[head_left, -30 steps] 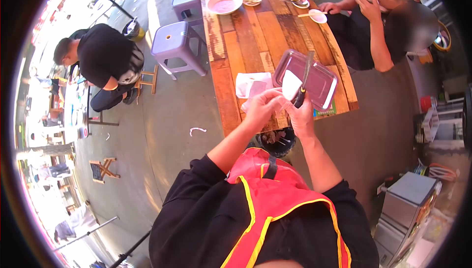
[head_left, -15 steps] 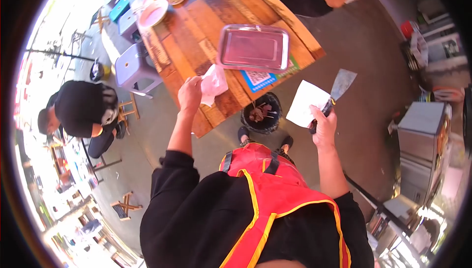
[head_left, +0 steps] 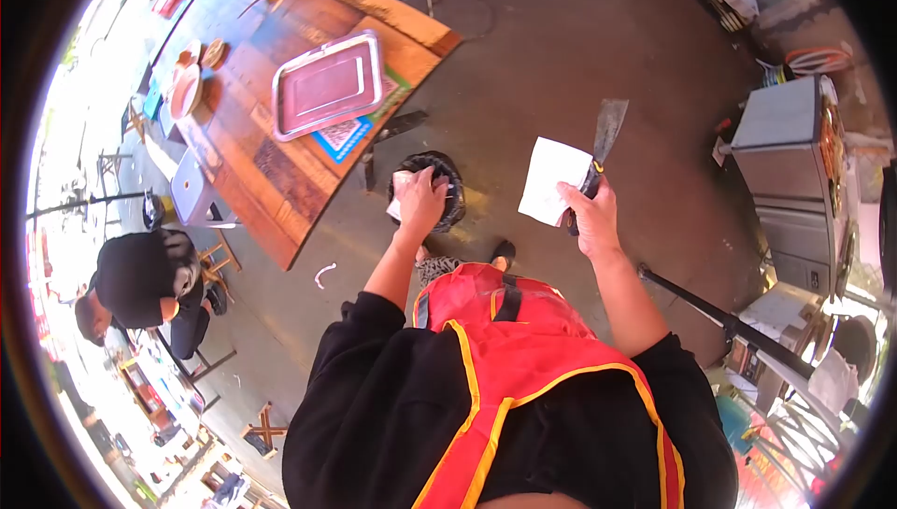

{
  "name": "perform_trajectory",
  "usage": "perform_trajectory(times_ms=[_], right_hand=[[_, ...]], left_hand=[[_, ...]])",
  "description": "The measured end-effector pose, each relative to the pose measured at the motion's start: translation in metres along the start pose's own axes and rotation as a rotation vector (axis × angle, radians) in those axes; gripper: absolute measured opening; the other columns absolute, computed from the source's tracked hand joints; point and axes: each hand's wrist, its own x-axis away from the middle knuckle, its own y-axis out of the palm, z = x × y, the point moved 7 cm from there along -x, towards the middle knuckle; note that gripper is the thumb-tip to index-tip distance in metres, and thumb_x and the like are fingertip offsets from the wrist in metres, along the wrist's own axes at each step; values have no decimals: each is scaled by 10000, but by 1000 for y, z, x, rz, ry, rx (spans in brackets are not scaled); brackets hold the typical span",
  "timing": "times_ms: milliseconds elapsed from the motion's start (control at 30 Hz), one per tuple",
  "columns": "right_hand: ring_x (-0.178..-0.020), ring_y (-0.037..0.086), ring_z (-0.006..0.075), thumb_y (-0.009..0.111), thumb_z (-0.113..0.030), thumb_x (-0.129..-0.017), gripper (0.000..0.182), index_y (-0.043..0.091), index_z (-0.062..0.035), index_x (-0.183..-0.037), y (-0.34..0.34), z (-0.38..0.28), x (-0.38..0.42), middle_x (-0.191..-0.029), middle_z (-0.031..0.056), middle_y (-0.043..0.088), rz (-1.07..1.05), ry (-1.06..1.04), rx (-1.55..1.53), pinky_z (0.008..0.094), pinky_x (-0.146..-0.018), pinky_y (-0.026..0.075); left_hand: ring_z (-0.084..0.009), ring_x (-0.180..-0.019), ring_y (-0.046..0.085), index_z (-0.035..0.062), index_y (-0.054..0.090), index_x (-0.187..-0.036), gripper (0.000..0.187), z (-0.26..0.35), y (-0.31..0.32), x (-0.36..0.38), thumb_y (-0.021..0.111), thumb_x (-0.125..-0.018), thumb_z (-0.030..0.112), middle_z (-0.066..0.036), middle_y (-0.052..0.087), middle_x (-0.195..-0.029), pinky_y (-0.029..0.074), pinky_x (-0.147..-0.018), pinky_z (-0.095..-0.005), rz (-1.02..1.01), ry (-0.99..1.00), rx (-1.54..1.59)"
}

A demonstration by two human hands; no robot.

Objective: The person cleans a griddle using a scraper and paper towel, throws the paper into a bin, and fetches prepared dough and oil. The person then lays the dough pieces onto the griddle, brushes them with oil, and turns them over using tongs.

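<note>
Above the black-lined bin [head_left: 452,215] on the floor is my left hand [head_left: 422,203], its fingers closed on a crumpled pinkish-white tissue [head_left: 401,193]. My right hand [head_left: 592,215] grips the dark handle of a metal scraper [head_left: 611,126], whose blade points up and away. The same hand pins a white sheet [head_left: 549,180] against the handle with the thumb. At the left, a clear rectangular tray [head_left: 327,86] lies on the wooden table [head_left: 262,168], partly over a blue printed code card [head_left: 343,138].
Bowls [head_left: 186,91] stand on the table's far left. A purple stool [head_left: 192,189] is beside it. One person [head_left: 140,275] sits bent over at the left; another sits at the table's far side. A metal cabinet [head_left: 781,168] stands at the right.
My left hand has moved from the table edge to over the bin with the tissue. The view has shifted, so the table appears further left. My right hand still holds the scraper and sheet.
</note>
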Motion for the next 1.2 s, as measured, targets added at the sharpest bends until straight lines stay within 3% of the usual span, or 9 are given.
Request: perform_trajectory(times_ms=[167,233,400,500,567,833,1033,1133,1200], right_hand=[[-729,598,100,701,-70,-762,330,551,-1,-1048,-58,-22,-6,-843,36,619,51,-137,95,247,-644,503],[-747,593,97,709,-82,-757,354,551,-2,-1064,-81,-37,-6,-865,39,622,65,-97,15,246,-656,501],[-682,538,64,713,-96,-744,282,548,-43,-967,-164,-45,-28,-800,-11,568,182,-102,-179,220,-567,446],[-642,491,42,711,-95,-744,232,512,-83,-861,-218,-46,-52,-746,-44,507,258,-112,-250,204,-538,401],[-641,492,46,701,-88,-756,218,507,-86,-855,-255,-51,-69,-744,-43,497,308,-124,-305,208,-555,412],[-809,630,181,672,-57,-787,200,479,-22,-826,-412,-135,-151,-1006,175,630,482,-236,-542,336,-777,545],[-669,568,93,693,-92,-761,211,506,-16,-822,-547,-166,-160,-771,46,593,934,-279,-387,253,-618,484],[-626,519,83,689,-97,-750,203,513,-32,-828,-624,-151,-150,-737,23,562,1112,-232,-307,254,-572,440],[-609,487,81,678,-92,-743,193,512,-43,-827,-681,-153,-137,-715,7,535,1228,-199,-198,261,-555,414]], left_hand=[[-146,-1031,533,24,366,-1378,501,236,29,26,458,-974,305,-46,589,-1053,408,-912,-286,-429,317,969],[-125,-1041,522,30,355,-1382,533,282,44,24,470,-965,342,-38,570,-1075,390,-930,-266,-651,147,1053],[-102,-1019,510,35,371,-1337,632,365,102,3,557,-897,449,-34,536,-1121,436,-835,-255,-839,158,1114],[-52,-823,465,69,415,-1275,542,413,138,-20,632,-873,361,0,503,-1001,435,-730,-230,-885,89,1116],[-73,-884,524,43,472,-1238,477,438,175,-41,569,-909,373,-20,556,-1028,457,-747,-254,-960,89,1041],[-90,-736,559,72,565,-1121,399,621,265,-109,418,-965,409,-26,599,-910,393,-581,-201,-1249,-75,969],[-67,-789,528,60,568,-1077,323,736,387,-123,415,-979,327,18,549,-839,398,-628,-219,-1167,439,788],[-101,-703,496,40,555,-1140,343,794,435,-96,412,-990,312,10,516,-793,427,-662,-251,-1596,256,450],[-75,-644,481,44,558,-1124,323,839,478,-79,432,-984,306,25,521,-762,395,-574,-232,-1576,304,587]])
